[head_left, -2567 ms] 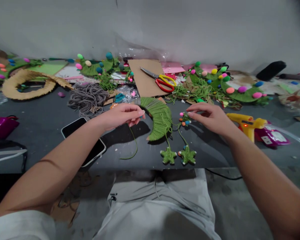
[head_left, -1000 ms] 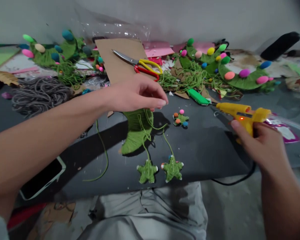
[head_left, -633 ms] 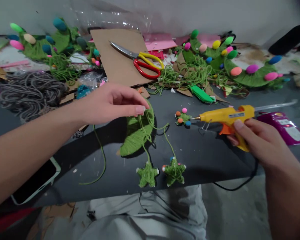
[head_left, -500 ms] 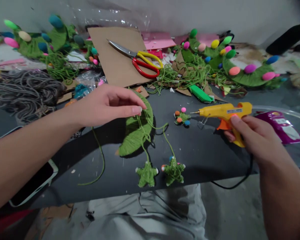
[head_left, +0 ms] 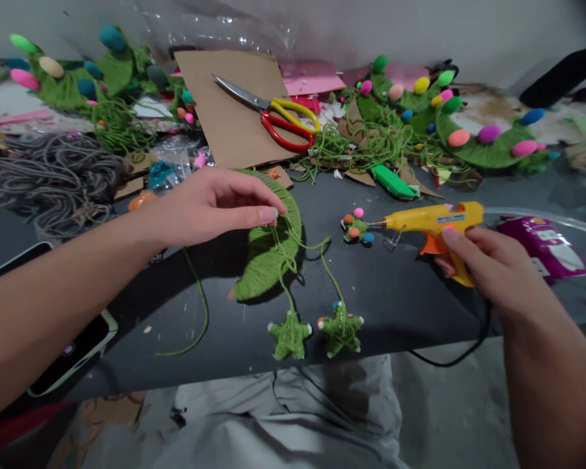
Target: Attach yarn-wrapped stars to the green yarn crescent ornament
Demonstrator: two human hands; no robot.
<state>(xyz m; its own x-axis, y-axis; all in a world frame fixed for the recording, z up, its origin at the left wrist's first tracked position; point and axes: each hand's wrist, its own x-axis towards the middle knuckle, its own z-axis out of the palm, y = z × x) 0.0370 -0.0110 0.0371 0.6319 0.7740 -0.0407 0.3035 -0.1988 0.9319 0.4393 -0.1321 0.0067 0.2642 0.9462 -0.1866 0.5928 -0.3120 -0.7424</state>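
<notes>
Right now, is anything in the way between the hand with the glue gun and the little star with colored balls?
Nothing visible, except the yellow glue gun itself, held in the right hand. Its metal tip is at the little star; I can't tell if they touch.

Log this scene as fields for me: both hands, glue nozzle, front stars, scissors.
Left hand: above green yarn-wrapped crescent; grip unclear
Right hand: holding yellow plastic glue gun
Nozzle: beside small green star with coloured balls; contact unclear
Front stars: two, green yarn, near edge of dark table
Scissors: metal, red and yellow handles, on flat brown cardboard
</notes>
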